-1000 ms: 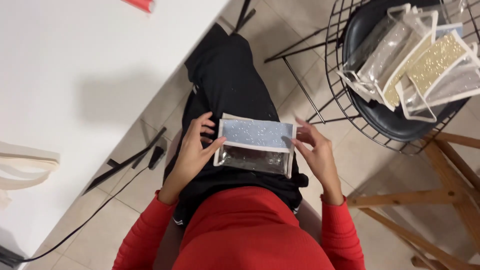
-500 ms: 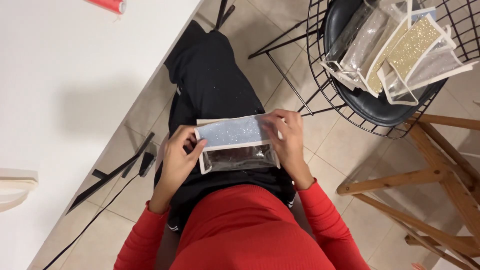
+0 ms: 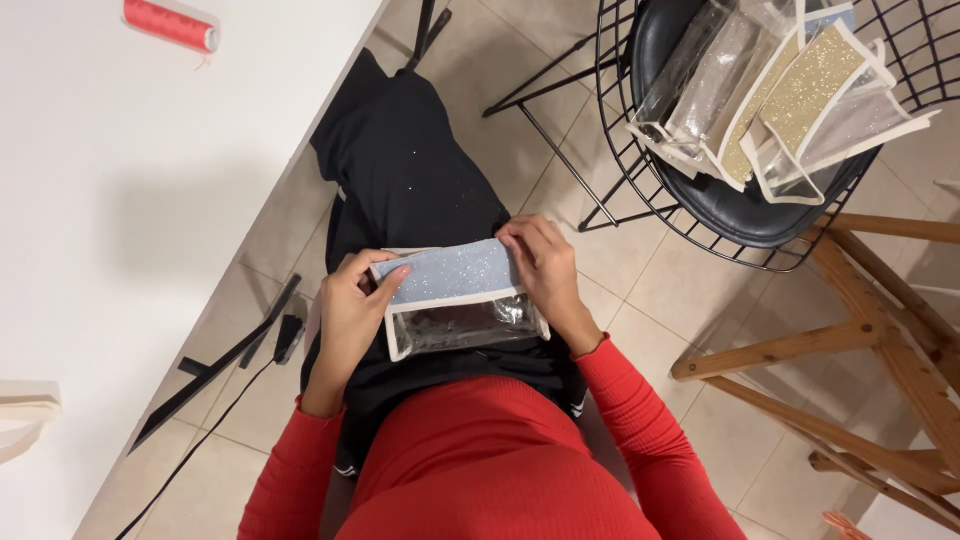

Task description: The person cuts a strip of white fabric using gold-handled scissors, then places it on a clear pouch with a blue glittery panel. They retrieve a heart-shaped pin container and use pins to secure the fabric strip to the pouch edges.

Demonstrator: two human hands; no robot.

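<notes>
On my lap, over black trousers, I hold a small pouch (image 3: 455, 300) with a silver-blue glitter flap, a clear plastic front and cream edging. My left hand (image 3: 355, 305) grips its left end, thumb on the glitter flap. My right hand (image 3: 540, 270) grips the right end, fingers curled over the top corner. The pouch lies flat, its clear half toward my body.
A white table (image 3: 130, 200) fills the left, with a red thread spool (image 3: 170, 24) at its far edge. A black wire chair (image 3: 740, 210) at the upper right holds several similar glitter-and-clear pouches (image 3: 780, 90). A wooden stool frame (image 3: 860, 330) stands right. A black cable (image 3: 220, 390) runs over the tiled floor.
The view has shifted, so pouch and hands sit a little further left and lower. Both hands have closed in on the pouch ends; the right hand's fingers now curl over the top corner.
</notes>
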